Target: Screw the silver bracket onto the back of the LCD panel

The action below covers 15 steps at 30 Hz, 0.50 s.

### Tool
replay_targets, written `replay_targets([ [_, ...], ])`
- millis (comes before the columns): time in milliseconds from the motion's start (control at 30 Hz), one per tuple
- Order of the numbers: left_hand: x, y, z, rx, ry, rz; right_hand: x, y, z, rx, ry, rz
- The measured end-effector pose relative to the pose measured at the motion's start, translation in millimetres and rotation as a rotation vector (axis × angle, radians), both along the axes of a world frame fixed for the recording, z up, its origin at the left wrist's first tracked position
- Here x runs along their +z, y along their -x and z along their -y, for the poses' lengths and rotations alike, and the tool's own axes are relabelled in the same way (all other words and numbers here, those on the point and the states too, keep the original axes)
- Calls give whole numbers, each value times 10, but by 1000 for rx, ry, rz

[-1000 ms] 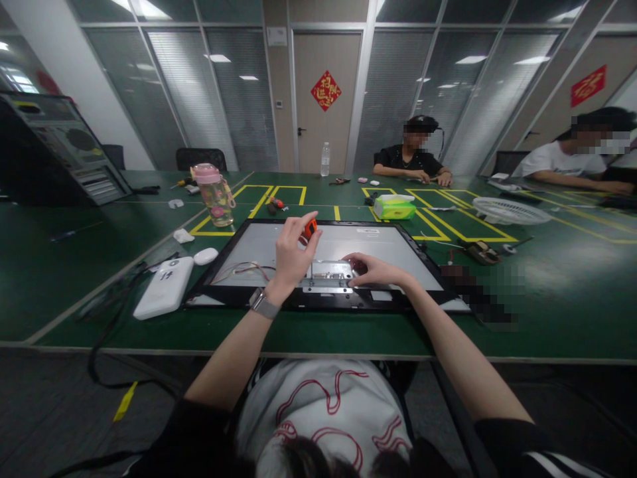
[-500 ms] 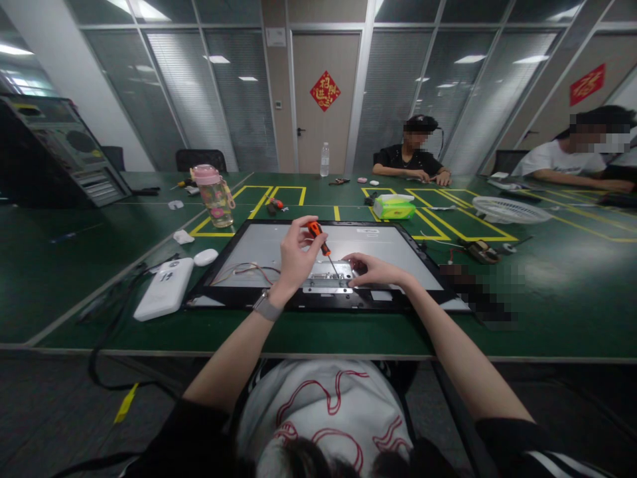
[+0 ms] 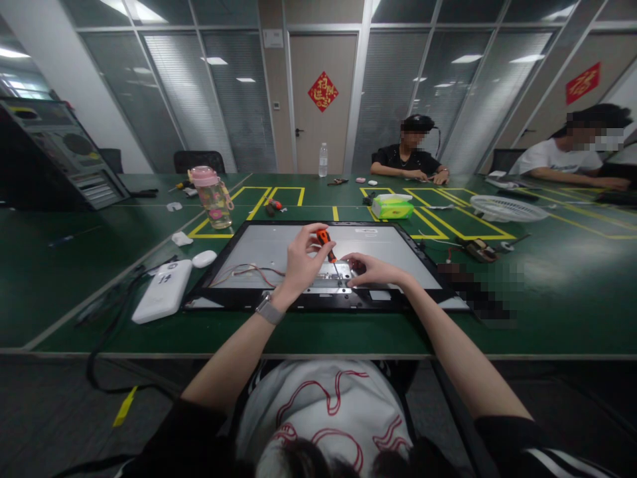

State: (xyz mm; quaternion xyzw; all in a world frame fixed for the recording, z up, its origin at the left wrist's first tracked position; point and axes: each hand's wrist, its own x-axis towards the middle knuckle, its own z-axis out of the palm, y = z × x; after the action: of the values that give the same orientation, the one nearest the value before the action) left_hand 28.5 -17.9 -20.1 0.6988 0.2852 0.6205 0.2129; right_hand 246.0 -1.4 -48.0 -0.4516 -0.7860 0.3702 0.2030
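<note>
In the head view, my left hand (image 3: 304, 260) is wrapped round the handle of an orange and black screwdriver (image 3: 323, 238), which leans with its shaft pointing down and to the right. The tip meets a metal bracket (image 3: 326, 284) at the near edge of a flat display panel (image 3: 259, 239) with a black frame. My right hand (image 3: 371, 271) curls round the bracket's right end, thumb on the near side and fingers on the far side. Thin wires (image 3: 249, 268) run across the panel left of the bracket. Whether a screw sits under the tip is too small to tell.
Left of the panel lie a white power bank (image 3: 163, 292) and a small white case (image 3: 204, 259). Farther out stand a pink-lidded bottle (image 3: 213, 198) and a computer tower (image 3: 64, 153). A green tissue pack (image 3: 392, 206) and white basket (image 3: 507, 208) lie beyond. Two people sit opposite.
My left hand and the screwdriver have shifted slightly right and down, and the screwdriver has tilted a little differently. My right hand stays at the bracket.
</note>
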Motion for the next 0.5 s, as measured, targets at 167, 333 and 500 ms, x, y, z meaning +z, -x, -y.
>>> replay_targets([
  [167,2,4,10,-1,-17,-20,-8,5,-3,-5,1,13],
  [333,4,11,19,11,-95,-63,-20,-3,-16,-1,-21,19],
  [500,17,12,44,72,-159,-87,-17,-9,-16,1,-25,28],
])
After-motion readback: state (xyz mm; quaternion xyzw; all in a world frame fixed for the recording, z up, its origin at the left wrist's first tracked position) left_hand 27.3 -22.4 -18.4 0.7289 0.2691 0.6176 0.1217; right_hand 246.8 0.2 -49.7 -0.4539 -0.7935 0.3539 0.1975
